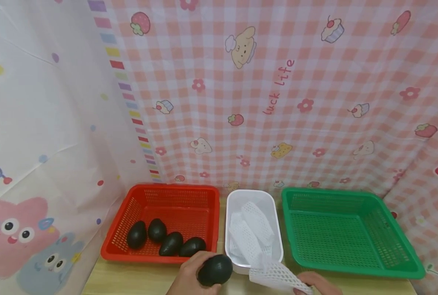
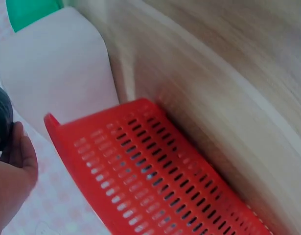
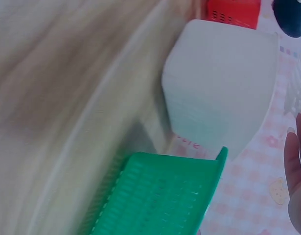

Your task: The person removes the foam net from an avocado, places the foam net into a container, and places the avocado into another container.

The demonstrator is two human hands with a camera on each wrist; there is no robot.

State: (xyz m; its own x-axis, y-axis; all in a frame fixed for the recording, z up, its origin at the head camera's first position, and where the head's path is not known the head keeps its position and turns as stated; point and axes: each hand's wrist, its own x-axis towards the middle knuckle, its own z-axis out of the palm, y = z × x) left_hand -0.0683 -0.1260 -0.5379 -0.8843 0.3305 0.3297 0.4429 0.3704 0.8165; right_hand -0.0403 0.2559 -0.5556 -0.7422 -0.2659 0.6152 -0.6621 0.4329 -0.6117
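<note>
In the head view my left hand (image 1: 190, 273) grips a dark green avocado (image 1: 216, 270) in front of the red basket. To its right my right hand (image 1: 319, 282) pinches one end of a white foam net sleeve (image 1: 276, 275). The sleeve's other end points toward the avocado, apart from it, over the front of the white bin (image 1: 228, 229). More foam net sleeves (image 1: 249, 241) lie inside that bin. Several avocados (image 1: 171, 243) lie along the near side of the red basket (image 1: 174, 188). Both wrist views show only part of each hand.
A green basket (image 1: 329, 235) with nothing in it stands to the right of the white bin. All three containers stand on a wooden table (image 1: 141, 278). Behind them hangs a pink checked cloth (image 1: 219, 98), with a white printed cloth (image 1: 57, 123) at the left.
</note>
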